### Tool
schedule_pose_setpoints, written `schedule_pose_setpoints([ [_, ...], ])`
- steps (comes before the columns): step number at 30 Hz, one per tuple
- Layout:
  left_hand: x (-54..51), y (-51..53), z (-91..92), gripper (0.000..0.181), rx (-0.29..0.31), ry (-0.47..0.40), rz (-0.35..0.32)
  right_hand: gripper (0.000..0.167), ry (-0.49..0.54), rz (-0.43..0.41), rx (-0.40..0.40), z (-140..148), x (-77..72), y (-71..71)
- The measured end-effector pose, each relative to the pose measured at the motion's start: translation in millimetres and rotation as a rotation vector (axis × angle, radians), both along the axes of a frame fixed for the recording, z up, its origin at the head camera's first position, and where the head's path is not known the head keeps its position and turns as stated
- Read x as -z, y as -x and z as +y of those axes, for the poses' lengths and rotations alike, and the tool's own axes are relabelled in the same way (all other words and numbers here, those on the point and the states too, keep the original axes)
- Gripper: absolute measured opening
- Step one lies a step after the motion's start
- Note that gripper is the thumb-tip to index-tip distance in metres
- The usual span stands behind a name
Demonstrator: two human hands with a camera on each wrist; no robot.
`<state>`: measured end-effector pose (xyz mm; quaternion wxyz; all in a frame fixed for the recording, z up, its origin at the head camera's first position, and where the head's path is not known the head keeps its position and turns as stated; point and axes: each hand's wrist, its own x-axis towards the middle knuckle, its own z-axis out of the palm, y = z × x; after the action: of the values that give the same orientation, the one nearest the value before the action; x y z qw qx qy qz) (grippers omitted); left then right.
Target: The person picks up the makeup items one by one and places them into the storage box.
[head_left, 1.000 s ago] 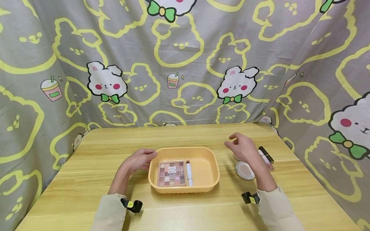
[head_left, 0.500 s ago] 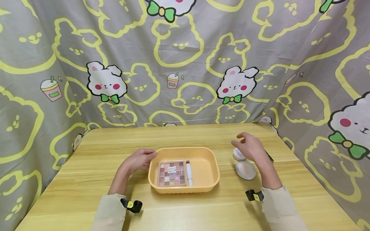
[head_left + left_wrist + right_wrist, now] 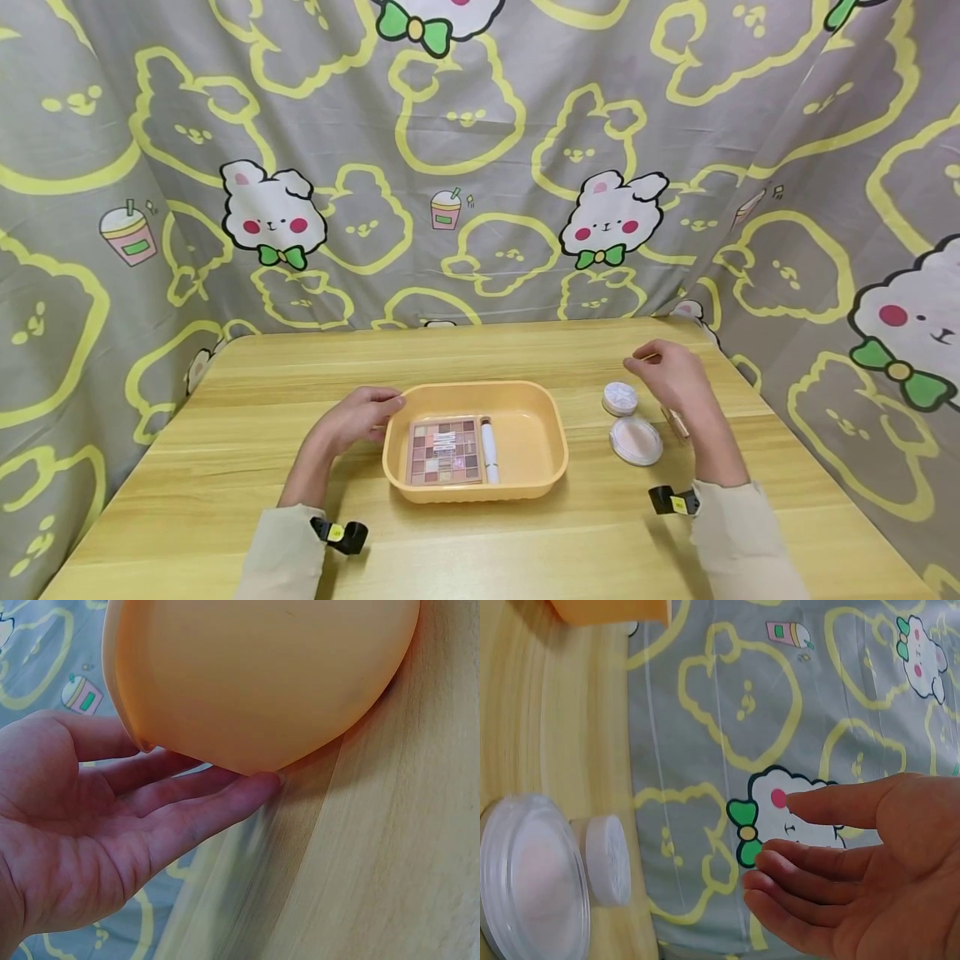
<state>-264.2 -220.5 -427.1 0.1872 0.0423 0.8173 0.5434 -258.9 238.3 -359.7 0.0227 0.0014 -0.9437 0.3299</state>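
Observation:
The left hand [image 3: 363, 419] grips the left end of the yellow-orange tray [image 3: 551, 483]; in the left wrist view, the thumb of that hand [image 3: 112, 817] lies at the tray's rim and the fingers rest along its outer side [image 3: 262, 675]. Inside the tray are an eyeshadow palette [image 3: 446, 454] and a white tube [image 3: 491, 454] standing side by side. The right hand [image 3: 675, 379] hovers empty above the right side of the table, thumb apart from loosely bent fingers, as the right wrist view shows too [image 3: 862, 862]. Below it sit a small white round jar [image 3: 620, 398] and a clear round compact [image 3: 636, 442].
A slim tube [image 3: 675, 423] lies partly hidden under the right forearm. The wooden table [image 3: 450, 550] reaches back to a grey curtain [image 3: 360, 292] with yellow outlines and rabbit prints. Each wrist carries a small black camera.
The right hand has moved right, away from the tray, uncovering the white jar, while its forearm now covers more of the tubes. The left hand keeps its hold on the tray.

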Motion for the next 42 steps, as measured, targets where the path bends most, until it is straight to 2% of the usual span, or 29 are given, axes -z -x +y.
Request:
schedule_pose_setpoints([
  [5, 0.4, 0.7, -0.6, 0.045, 0.002, -0.001, 0.001, 0.049, 0.035, 0.006, 0.045, 9, 1.9, 0.1],
  [14, 0.7, 0.9, -0.8, 0.045, -0.001, -0.002, -0.002, 0.046, -0.013, -0.019, 0.071, 23, 7.5, 4.5],
  [18, 0.2, 0.4, -0.4, 0.047, -0.003, 0.0, -0.002, 0.045, -0.028, -0.05, 0.075, 27, 10.7, 6.1],
  [25, 0.2, 0.2, -0.4, 0.048, -0.003, 0.0, 0.0, 0.044, -0.03, -0.055, 0.087, 31, 17.2, 8.2],
  [42, 0.3, 0.0, -0.6, 0.049, -0.008, 0.011, -0.001, 0.05, -0.057, -0.124, 0.069, 39, 21.0, 8.3],
])
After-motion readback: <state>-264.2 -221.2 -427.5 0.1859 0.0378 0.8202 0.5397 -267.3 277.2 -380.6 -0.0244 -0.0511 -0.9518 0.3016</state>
